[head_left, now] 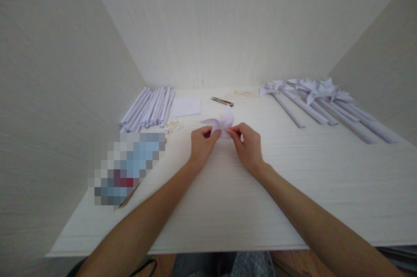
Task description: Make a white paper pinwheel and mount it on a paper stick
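White paper pinwheel head [223,121], unmounted and partly curled, sits near the centre of the view, one pointed blade stretching left, another rising in a rounded curve to a tip, its lower part partly hidden

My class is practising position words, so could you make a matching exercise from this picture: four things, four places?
Things
1. Snips
2. Bare rolls
3. Pinwheels
4. Curled paper

Places
A. Back right of the table
B. Between left hand and right hand
C. Mid-table, beyond the hands
D. Back left of the table

Pairs: 1-C, 2-D, 3-A, 4-B
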Demonstrator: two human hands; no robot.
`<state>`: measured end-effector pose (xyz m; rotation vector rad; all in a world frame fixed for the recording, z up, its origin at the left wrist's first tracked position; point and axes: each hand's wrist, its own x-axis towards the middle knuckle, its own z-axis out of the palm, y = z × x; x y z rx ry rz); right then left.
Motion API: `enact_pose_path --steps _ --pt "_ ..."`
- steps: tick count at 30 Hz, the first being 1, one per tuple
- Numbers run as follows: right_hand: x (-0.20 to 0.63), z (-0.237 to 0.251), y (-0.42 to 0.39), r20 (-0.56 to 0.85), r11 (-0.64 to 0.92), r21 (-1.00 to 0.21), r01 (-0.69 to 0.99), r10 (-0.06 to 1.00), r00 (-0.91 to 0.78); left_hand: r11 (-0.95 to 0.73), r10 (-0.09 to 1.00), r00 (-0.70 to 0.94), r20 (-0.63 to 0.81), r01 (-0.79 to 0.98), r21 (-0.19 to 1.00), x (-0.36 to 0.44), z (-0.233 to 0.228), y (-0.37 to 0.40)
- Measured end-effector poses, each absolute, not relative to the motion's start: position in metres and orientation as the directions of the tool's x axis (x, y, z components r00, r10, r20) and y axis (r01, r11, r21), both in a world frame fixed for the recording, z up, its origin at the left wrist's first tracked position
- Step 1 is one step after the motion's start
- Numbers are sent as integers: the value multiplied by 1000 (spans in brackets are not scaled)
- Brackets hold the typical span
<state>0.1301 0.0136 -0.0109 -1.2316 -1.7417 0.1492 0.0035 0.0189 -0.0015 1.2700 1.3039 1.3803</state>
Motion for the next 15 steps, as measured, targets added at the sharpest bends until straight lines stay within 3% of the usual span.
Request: enact_pose_path --steps 15 --pt "130 -11 14 636 492 -549 676 771 -45 -105 983 -138 121 114 988 2 -4 20"
